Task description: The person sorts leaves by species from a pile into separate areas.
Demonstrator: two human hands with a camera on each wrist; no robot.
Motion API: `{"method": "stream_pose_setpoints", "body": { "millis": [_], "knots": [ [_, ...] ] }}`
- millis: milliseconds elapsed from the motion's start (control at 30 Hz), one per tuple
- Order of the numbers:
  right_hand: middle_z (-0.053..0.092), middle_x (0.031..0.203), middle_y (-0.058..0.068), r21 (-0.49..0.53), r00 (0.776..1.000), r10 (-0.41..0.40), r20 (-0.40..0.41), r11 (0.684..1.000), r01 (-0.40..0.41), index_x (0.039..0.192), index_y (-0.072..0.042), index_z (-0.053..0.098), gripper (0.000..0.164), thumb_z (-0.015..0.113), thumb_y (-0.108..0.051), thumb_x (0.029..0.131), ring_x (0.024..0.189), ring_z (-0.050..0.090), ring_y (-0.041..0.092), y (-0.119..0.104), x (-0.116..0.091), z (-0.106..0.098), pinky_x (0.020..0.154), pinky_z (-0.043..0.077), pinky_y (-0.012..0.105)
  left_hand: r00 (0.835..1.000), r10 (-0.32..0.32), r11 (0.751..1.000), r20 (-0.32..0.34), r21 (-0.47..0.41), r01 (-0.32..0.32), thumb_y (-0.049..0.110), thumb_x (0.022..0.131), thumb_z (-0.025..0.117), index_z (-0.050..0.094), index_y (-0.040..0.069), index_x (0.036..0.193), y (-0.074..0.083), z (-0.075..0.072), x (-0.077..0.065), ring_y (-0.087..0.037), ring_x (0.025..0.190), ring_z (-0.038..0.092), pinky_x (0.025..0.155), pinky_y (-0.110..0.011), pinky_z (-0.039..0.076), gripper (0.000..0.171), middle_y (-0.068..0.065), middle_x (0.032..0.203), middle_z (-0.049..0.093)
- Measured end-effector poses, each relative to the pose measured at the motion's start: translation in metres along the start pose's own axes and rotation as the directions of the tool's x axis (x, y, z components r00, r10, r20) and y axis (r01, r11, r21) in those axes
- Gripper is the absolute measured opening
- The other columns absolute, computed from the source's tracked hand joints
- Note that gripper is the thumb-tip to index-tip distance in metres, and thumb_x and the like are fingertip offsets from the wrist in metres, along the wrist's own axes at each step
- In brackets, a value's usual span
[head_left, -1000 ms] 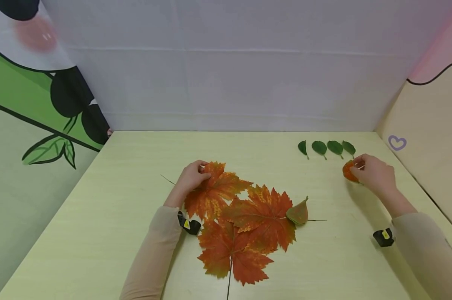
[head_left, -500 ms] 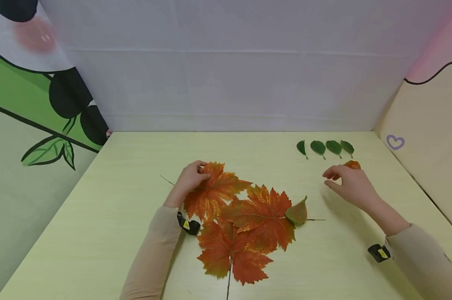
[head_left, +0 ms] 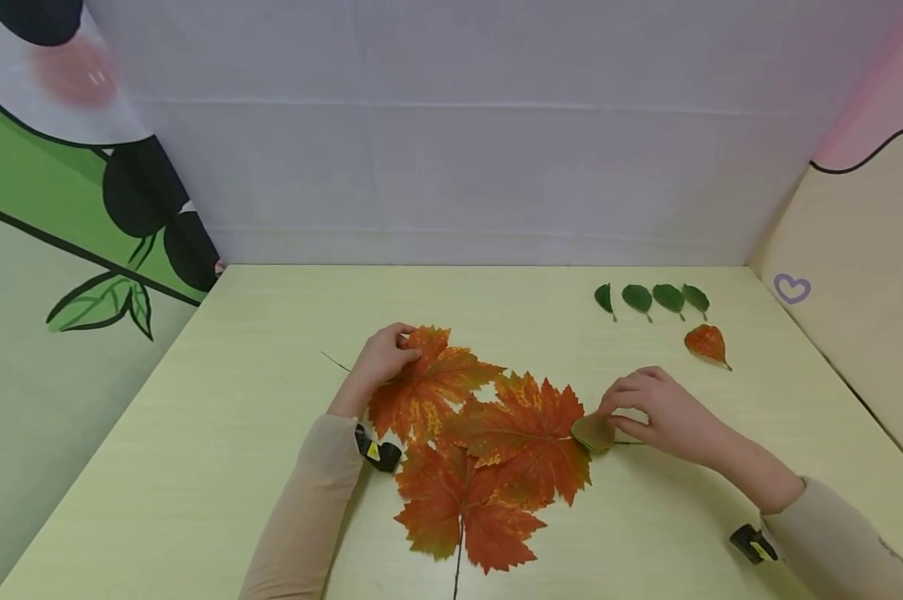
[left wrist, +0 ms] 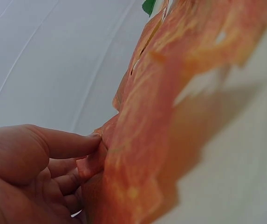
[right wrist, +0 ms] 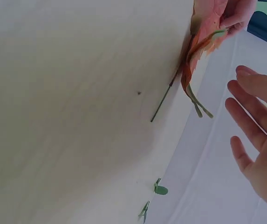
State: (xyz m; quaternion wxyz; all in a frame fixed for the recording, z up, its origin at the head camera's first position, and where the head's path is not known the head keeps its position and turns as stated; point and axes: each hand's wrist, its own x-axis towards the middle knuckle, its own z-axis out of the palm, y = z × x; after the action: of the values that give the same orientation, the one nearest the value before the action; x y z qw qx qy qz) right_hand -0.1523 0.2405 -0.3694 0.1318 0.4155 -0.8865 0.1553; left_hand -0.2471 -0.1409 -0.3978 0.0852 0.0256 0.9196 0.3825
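My left hand (head_left: 379,357) pinches the edge of an orange maple leaf (head_left: 432,379) between thumb and fingers; in the left wrist view the thumb presses on that leaf (left wrist: 133,154). Two more orange maple leaves, a right one (head_left: 526,433) and a front one (head_left: 466,508), overlap it. On the right one lies a small green-brown leaf (head_left: 592,433). My right hand (head_left: 669,412) reaches over this small leaf, fingertips close above it. The right wrist view has the right hand (right wrist: 259,126) with spread fingers and nothing between them, beside the small leaf's stems (right wrist: 198,105).
Several small green leaves (head_left: 669,297) lie in a row at the back right of the pale table (head_left: 196,467). A small orange-red leaf (head_left: 704,343) lies just in front of that row. A white cloth wall (head_left: 451,183) closes off the back.
My right hand has let go of the small orange-red leaf below the green row and moved left and nearer, to the green-brown leaf. The left hand stays on its maple leaf.
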Motion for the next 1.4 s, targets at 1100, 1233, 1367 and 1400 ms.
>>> {"method": "stream_pose_setpoints", "body": {
  "millis": [1100,1233,1367,1400],
  "knots": [
    [0.068,0.087,-0.011,-0.011,0.97,0.044,0.241,0.999,-0.043,0.094,-0.017,0.069,0.018,0.07,-0.015,0.077,0.079,0.062,0.007,-0.007,0.005,0.016,0.086,0.038,0.044,1.0,0.003,1.0,0.004,-0.006,-0.003,0.017,0.089,0.059,0.045,0.005,0.131,0.002,0.002,0.001,-0.026,0.094,0.055,0.079,-0.039,0.046,0.046,-0.016,0.114,0.055],
    [0.066,0.084,-0.012,-0.013,0.976,0.025,0.216,1.0,-0.022,0.09,-0.018,0.068,0.016,0.071,-0.013,0.075,0.075,0.061,0.005,-0.008,0.008,0.016,0.085,0.039,0.043,1.0,0.003,1.0,0.005,-0.009,-0.003,0.017,0.089,0.059,0.046,0.005,0.13,0.001,0.002,0.001,-0.026,0.094,0.054,0.078,-0.038,0.046,0.045,-0.016,0.113,0.055],
    [0.065,0.082,-0.013,0.009,0.981,0.003,0.191,1.0,-0.004,0.088,-0.018,0.068,0.016,0.073,-0.014,0.074,0.073,0.06,0.003,-0.008,0.01,0.015,0.085,0.039,0.042,1.0,0.008,1.0,-0.006,-0.003,-0.008,0.016,0.089,0.058,0.047,0.004,0.128,0.002,0.0,-0.002,-0.024,0.087,0.053,0.074,-0.034,0.045,0.043,-0.015,0.108,0.055],
    [0.065,0.082,-0.014,0.014,0.983,-0.006,0.182,1.0,0.003,0.088,-0.018,0.068,0.016,0.074,-0.015,0.074,0.072,0.059,0.002,-0.008,0.01,0.015,0.084,0.039,0.042,1.0,0.008,1.0,-0.006,-0.001,-0.008,0.016,0.089,0.058,0.047,0.003,0.128,0.002,0.0,-0.002,-0.024,0.088,0.053,0.074,-0.034,0.045,0.043,-0.015,0.108,0.056]
  ]
}}
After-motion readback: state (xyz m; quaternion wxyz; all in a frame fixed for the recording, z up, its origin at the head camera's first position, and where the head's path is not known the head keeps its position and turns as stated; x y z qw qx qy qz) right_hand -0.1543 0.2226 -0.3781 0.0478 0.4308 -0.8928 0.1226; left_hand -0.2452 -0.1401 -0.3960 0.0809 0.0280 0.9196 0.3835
